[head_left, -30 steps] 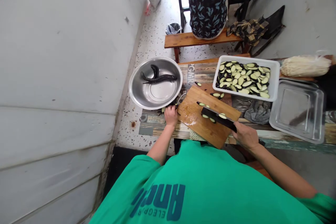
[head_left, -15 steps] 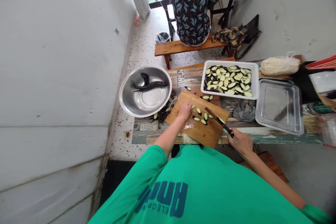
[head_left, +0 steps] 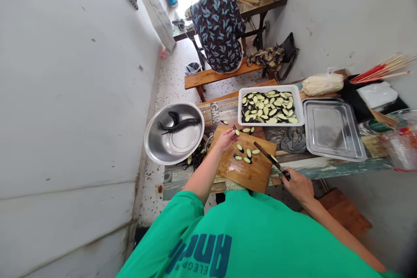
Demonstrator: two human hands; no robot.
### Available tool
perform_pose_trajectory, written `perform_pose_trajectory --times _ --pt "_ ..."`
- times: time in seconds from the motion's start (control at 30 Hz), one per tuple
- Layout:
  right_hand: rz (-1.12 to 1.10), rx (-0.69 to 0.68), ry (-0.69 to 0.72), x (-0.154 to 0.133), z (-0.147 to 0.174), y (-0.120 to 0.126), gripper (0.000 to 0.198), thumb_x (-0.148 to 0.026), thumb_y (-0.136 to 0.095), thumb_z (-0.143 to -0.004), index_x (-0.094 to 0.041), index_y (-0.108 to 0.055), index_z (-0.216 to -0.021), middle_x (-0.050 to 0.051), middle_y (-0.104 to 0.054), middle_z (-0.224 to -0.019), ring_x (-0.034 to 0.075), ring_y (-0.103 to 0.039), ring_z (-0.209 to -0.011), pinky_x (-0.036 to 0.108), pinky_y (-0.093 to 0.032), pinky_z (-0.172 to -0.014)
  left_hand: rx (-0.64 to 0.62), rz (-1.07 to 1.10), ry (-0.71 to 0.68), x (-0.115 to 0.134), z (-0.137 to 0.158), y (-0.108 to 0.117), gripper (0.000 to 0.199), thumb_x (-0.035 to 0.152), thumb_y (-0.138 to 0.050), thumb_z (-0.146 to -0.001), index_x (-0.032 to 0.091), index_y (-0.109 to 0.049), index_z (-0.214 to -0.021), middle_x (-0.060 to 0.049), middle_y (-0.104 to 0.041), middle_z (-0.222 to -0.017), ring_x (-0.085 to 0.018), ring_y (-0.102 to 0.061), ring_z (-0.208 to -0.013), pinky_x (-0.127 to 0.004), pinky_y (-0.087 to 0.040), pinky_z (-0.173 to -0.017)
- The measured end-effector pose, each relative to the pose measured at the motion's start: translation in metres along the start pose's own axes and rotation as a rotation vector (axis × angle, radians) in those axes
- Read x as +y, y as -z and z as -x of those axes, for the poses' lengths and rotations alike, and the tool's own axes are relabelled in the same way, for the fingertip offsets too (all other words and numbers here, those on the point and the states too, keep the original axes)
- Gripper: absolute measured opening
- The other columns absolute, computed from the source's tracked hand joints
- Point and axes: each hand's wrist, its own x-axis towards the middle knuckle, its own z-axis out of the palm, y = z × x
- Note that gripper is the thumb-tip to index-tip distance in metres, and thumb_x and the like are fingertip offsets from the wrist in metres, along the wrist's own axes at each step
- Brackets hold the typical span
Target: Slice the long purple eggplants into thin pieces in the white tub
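My left hand [head_left: 228,139] is raised at the far left edge of the wooden cutting board [head_left: 228,167], its fingers closed on a small eggplant piece [head_left: 237,132] with a pale cut face. In my right hand [head_left: 299,184], at the board's right side, is the dark handle of a knife [head_left: 272,160]. Its blade points up and left over the board, with a pale slice by it. Several oval eggplant slices [head_left: 249,153] with dark skin lie in the middle of the board, between my hands.
Behind the board stands a white tray [head_left: 241,122] full of eggplant slices. A steel basin [head_left: 153,147] at the left holds whole eggplants [head_left: 182,125]. Right of the board are a grey cloth [head_left: 293,140], a clear plastic lid [head_left: 332,130] and skewers [head_left: 379,71]. A person [head_left: 216,34] sits on a bench.
My left hand has lifted a little from the board, and the eggplant piece now shows in its fingers. The view has tilted up; the knife stays in my right hand.
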Motion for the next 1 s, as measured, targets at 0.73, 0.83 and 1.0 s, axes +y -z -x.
perform_pose_trajectory --times 0.73,0.83,1.0 --pt "-0.116 -0.246 0.205 -0.072 -0.007 0.003 0.027 -0.037 -0.044 -0.09 -0.021 -0.064 -0.098 0.007 -0.073 -0.086 0.02 -0.066 -0.074 0.026 -0.034 -0.061 0.479 -1.178 -0.379 -0.078 0.092 0.059 0.019 0.008 -0.061 -0.08 0.017 -0.073 -0.092 -0.008 -0.072 -0.097 -0.018 -0.064 -0.092 -0.032 -0.048 -0.089" --pt "-0.075 -0.297 0.22 -0.088 -0.008 0.005 0.028 -0.039 -0.041 -0.091 -0.022 -0.062 -0.099 0.006 -0.073 -0.085 0.018 -0.065 -0.074 0.026 -0.032 -0.06 0.561 -1.233 -0.198 -0.091 0.099 0.055 0.008 0.018 -0.064 -0.081 0.016 -0.072 -0.081 -0.006 -0.071 -0.083 -0.017 -0.063 -0.081 -0.028 -0.048 -0.077" --pt "-0.009 -0.381 0.227 -0.106 -0.003 0.004 0.03 -0.039 -0.037 -0.094 -0.022 -0.06 -0.104 0.007 -0.072 -0.087 0.019 -0.065 -0.076 0.027 -0.03 -0.059 0.621 -1.134 -0.023 -0.096 0.096 0.052 0.013 0.028 -0.069 -0.076 0.017 -0.067 -0.069 -0.001 -0.065 -0.066 -0.015 -0.058 -0.066 -0.024 -0.042 -0.065"
